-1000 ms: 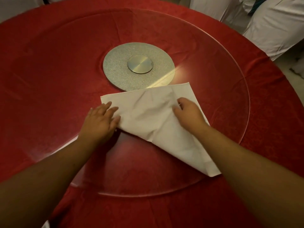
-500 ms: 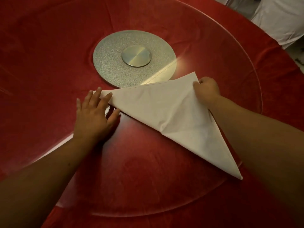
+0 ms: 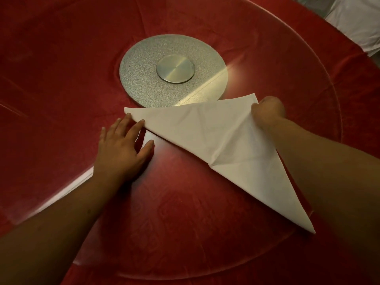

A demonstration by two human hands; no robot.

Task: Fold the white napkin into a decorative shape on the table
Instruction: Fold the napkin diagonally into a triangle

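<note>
The white napkin [image 3: 207, 138] lies folded into a long triangle on the glass turntable [image 3: 185, 233], one tip near the front right edge. My left hand [image 3: 121, 149] rests flat with spread fingers, its fingertips on the napkin's left corner. My right hand [image 3: 269, 112] is closed around the napkin's far right corner, pinching the cloth there. My right forearm covers part of the napkin's right edge.
A silver speckled hub disc [image 3: 144, 79] with a metal cap [image 3: 175, 68] sits at the turntable's centre, just behind the napkin. The red tablecloth [image 3: 51, 68] covers the round table. A white chair cover [image 3: 357, 23] shows at the top right.
The crumpled napkin has been pulled out into a flat triangle. My right hand moved from the napkin's middle to its far right corner and gripped it. My left hand stayed at the left corner.
</note>
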